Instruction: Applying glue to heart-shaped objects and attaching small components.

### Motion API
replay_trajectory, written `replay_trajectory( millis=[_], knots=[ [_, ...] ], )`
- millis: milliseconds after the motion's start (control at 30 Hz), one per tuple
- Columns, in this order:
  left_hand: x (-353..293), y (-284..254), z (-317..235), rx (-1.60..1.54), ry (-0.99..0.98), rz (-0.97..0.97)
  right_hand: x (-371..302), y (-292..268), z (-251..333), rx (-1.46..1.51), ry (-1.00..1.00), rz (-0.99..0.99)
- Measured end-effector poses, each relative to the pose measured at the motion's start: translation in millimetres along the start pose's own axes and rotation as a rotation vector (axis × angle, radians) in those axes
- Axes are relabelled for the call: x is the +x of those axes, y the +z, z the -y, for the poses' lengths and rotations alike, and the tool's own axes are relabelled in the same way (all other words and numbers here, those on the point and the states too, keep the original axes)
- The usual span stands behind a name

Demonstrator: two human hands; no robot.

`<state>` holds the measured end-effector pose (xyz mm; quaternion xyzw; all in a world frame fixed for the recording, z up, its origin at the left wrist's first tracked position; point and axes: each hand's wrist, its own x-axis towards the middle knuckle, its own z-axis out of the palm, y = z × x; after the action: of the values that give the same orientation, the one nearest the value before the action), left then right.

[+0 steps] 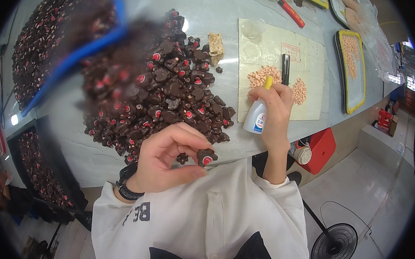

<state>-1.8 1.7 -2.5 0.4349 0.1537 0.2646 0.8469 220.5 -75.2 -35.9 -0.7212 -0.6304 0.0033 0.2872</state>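
Between the thumb and fingertips of my left hand [170, 153] is a small dark brown figurine [207, 157] with a red and white spot on it. My right hand [278, 105] is closed around a white glue bottle [254, 119] whose yellow tip points away from me. Just beyond that hand, small pink pieces [264, 76] lie in two heaps on a pale board [312, 50], with a black pen [285, 68] between them. A large pile of similar dark figurines [172, 87], many with red spots, spreads beyond my left hand.
A blue edge [79, 55] and blurred dark pieces cross the left side. More dark pieces fill a black tray [71, 187] at lower left. A yellow-rimmed tray [356, 103] holds pink pieces at right. A red marker [291, 12] lies at the back; a fan [334, 246] stands lower right.
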Motion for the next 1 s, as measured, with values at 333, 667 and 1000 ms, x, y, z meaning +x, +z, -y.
replay_trajectory(
  millis=[333, 667, 1000],
  knots=[
    [-0.6, 8.6, -0.5, 0.029, -0.176, -0.098, -3.0, -11.8, 40.2, 0.342, -0.007, -0.202],
    [5.2, 8.2, -3.7, 0.506, 0.131, -0.097, -1.5, -26.5, 77.4, 0.464, -0.057, -0.003],
    [4.8, 10.3, 2.0, 0.504, 0.158, -0.138, -3.0, -21.1, 73.8, 0.446, -0.113, -0.057]
  ],
)
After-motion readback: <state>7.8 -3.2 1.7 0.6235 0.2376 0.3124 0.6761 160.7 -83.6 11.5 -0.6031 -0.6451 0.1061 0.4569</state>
